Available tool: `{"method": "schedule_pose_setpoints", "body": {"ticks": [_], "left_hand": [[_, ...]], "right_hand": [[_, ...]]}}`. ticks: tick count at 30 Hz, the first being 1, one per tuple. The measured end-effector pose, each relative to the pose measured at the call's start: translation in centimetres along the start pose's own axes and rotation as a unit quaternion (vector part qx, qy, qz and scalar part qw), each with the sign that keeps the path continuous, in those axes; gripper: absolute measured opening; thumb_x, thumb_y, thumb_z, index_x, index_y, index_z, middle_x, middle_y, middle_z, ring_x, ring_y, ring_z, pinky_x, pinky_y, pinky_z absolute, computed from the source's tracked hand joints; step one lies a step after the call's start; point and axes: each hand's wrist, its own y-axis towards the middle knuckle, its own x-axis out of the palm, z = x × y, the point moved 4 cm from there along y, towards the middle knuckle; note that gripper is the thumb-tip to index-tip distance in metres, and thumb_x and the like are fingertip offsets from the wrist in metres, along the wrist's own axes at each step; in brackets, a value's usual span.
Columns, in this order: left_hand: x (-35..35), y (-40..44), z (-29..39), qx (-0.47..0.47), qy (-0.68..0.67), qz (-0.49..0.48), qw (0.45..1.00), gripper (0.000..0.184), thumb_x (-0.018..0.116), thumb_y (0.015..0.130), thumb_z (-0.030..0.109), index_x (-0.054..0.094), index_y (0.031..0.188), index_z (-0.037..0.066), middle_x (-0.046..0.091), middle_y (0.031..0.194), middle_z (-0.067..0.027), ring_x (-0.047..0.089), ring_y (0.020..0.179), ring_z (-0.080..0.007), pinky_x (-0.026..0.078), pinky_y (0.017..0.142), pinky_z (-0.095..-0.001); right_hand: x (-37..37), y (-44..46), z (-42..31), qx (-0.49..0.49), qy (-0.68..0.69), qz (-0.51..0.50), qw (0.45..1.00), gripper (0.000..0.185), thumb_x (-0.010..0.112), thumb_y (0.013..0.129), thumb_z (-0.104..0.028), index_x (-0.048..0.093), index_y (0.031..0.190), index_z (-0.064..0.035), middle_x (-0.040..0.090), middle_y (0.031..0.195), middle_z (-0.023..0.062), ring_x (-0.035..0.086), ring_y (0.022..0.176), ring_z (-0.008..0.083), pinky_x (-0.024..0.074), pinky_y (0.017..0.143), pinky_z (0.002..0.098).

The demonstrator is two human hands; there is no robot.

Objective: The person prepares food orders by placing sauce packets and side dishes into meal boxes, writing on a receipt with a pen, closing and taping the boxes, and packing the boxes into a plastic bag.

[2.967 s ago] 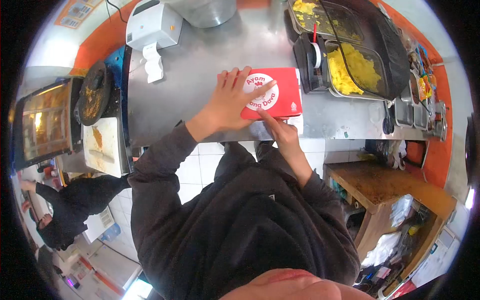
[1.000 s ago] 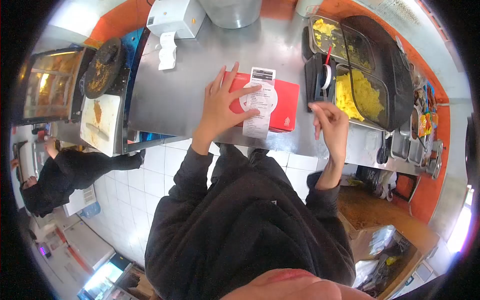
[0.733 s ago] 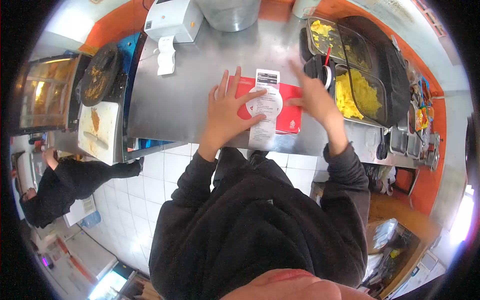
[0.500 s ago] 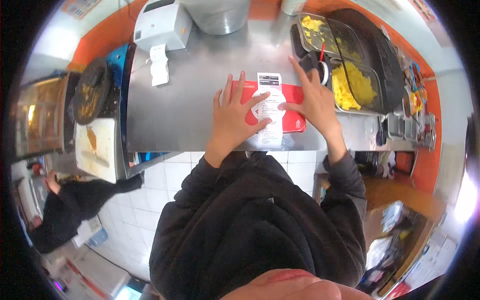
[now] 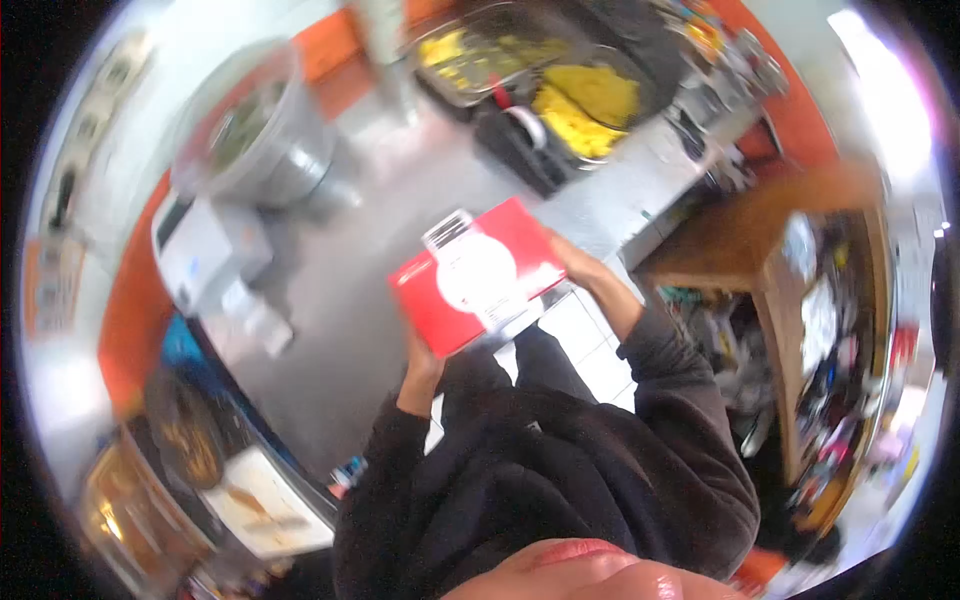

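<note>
A red box (image 5: 420,300) with a round white logo is held up over the front of the steel counter (image 5: 350,330). My left hand (image 5: 424,358) grips its left end, with most fingers hidden under the box. At the right end, my right hand (image 5: 580,265) is closed around the side, its fingers partly hidden. Across the top of the box lies a printed white paper slip (image 5: 450,232), overhanging the far edge and reaching the near edge. The picture is blurred by motion.
A label printer (image 5: 215,245) and a large clear bucket (image 5: 255,140) stand at the back left. Behind the box are a black tape dispenser (image 5: 515,150) and trays of yellow food (image 5: 590,105). A wooden shelf unit (image 5: 730,240) is at right, a white cutting board (image 5: 265,505) at lower left.
The box has been lifted off the counter and tilted, the slip still on it. Both hands have moved from its top to its ends. The view has turned, and the other person is out of sight.
</note>
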Motion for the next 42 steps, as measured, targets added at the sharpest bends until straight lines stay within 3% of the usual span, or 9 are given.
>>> {"method": "schedule_pose_setpoints", "body": {"ticks": [3, 5, 9, 14, 26, 29, 32, 39, 42], "left_hand": [[0.3, 0.3, 0.0, -0.055, 0.007, -0.019, 0.998, 0.068, 0.036, 0.096, 0.054, 0.026, 0.145, 0.007, 0.037, 0.145, -0.0086, 0.037, 0.132, -0.0228, 0.030, 0.109, -0.0384], [1.0, 0.5, 0.7, -0.085, 0.029, -0.048, 0.995, 0.068, 0.036, 0.096, 0.054, 0.027, 0.144, 0.007, 0.037, 0.145, -0.0085, 0.037, 0.132, -0.0229, 0.030, 0.109, -0.0384], [2.4, 0.2, 1.1, -0.134, 0.081, -0.087, 0.984, 0.067, 0.036, 0.096, 0.054, 0.028, 0.144, 0.007, 0.038, 0.144, -0.0084, 0.038, 0.131, -0.0230, 0.031, 0.108, -0.0385], [3.5, 1.6, -1.6, -0.183, 0.111, -0.135, 0.967, 0.066, 0.036, 0.097, 0.053, 0.030, 0.143, 0.006, 0.040, 0.143, -0.0082, 0.039, 0.130, -0.0232, 0.031, 0.108, -0.0385], [28.5, -4.3, -19.2, -0.282, 0.193, -0.335, 0.878, 0.064, 0.036, 0.097, 0.052, 0.034, 0.140, 0.005, 0.042, 0.141, -0.0077, 0.042, 0.129, -0.0235, 0.034, 0.107, -0.0386], [34.6, -7.0, -24.0, -0.304, 0.204, -0.381, 0.849, 0.063, 0.036, 0.097, 0.052, 0.035, 0.139, 0.005, 0.043, 0.140, -0.0076, 0.042, 0.128, -0.0236, 0.034, 0.106, -0.0386], [39.7, -10.1, -28.0, -0.329, 0.204, -0.407, 0.827, 0.063, 0.036, 0.097, 0.052, 0.036, 0.139, 0.005, 0.044, 0.140, -0.0075, 0.043, 0.128, -0.0237, 0.035, 0.106, -0.0386], [53.1, -13.7, -38.7, -0.373, 0.173, -0.461, 0.787, 0.062, 0.036, 0.097, 0.051, 0.039, 0.137, 0.004, 0.046, 0.139, -0.0072, 0.044, 0.126, -0.0240, 0.036, 0.105, -0.0386], [59.5, -13.3, -44.2, -0.314, 0.203, -0.460, 0.806, 0.063, 0.034, 0.096, 0.053, 0.042, 0.135, 0.005, 0.051, 0.133, -0.0087, 0.049, 0.122, -0.0259, 0.037, 0.105, -0.0417]], "right_hand": [[1.0, -1.7, -0.2, 0.001, 0.004, 0.029, 1.000, 0.057, 0.032, 0.101, -0.042, 0.036, 0.141, -0.0013, 0.042, 0.141, 0.0108, 0.043, 0.124, 0.0166, 0.0341, 0.106, 0.0309], [0.3, -0.3, 4.8, -0.009, 0.134, 0.000, 0.991, 0.057, 0.030, 0.102, -0.041, 0.036, 0.141, -0.0001, 0.042, 0.141, 0.0101, 0.042, 0.125, 0.0171, 0.0347, 0.106, 0.0322], [2.0, -4.9, 0.8, -0.119, 0.188, 0.025, 0.975, 0.063, 0.023, 0.101, -0.049, 0.043, 0.135, -0.0003, 0.049, 0.134, 0.0100, 0.047, 0.120, 0.0156, 0.0385, 0.103, 0.0318], [0.5, -7.1, 5.6, -0.095, 0.137, 0.143, 0.976, 0.069, 0.022, 0.098, -0.056, 0.040, 0.136, -0.0017, 0.046, 0.136, 0.0135, 0.046, 0.124, 0.0192, 0.0381, 0.103, 0.0338], [-19.8, -34.8, 8.9, -0.275, 0.148, 0.296, 0.903, 0.070, 0.022, 0.098, -0.058, 0.040, 0.137, -0.0033, 0.044, 0.137, 0.0147, 0.044, 0.125, 0.0201, 0.0343, 0.104, 0.0327], [-22.5, -44.2, 8.9, -0.240, 0.166, 0.404, 0.867, 0.064, 0.021, 0.100, -0.051, 0.039, 0.134, -0.0004, 0.049, 0.130, 0.0119, 0.048, 0.118, 0.0162, 0.0373, 0.102, 0.0302], [-26.1, -48.5, 13.1, -0.211, 0.165, 0.543, 0.796, 0.070, 0.022, 0.098, -0.057, 0.042, 0.134, -0.0011, 0.045, 0.137, 0.0146, 0.046, 0.123, 0.0209, 0.0352, 0.103, 0.0332], [-35.3, -56.1, 17.4, -0.223, 0.277, 0.565, 0.745, 0.060, 0.025, 0.101, -0.049, 0.041, 0.135, -0.0023, 0.050, 0.132, 0.0118, 0.049, 0.118, 0.0178, 0.0359, 0.102, 0.0317], [-42.3, -58.2, 18.2, -0.218, 0.304, 0.571, 0.730, 0.060, 0.027, 0.100, -0.049, 0.041, 0.136, -0.0029, 0.051, 0.131, 0.0114, 0.050, 0.117, 0.0164, 0.0373, 0.102, 0.0301]]}}
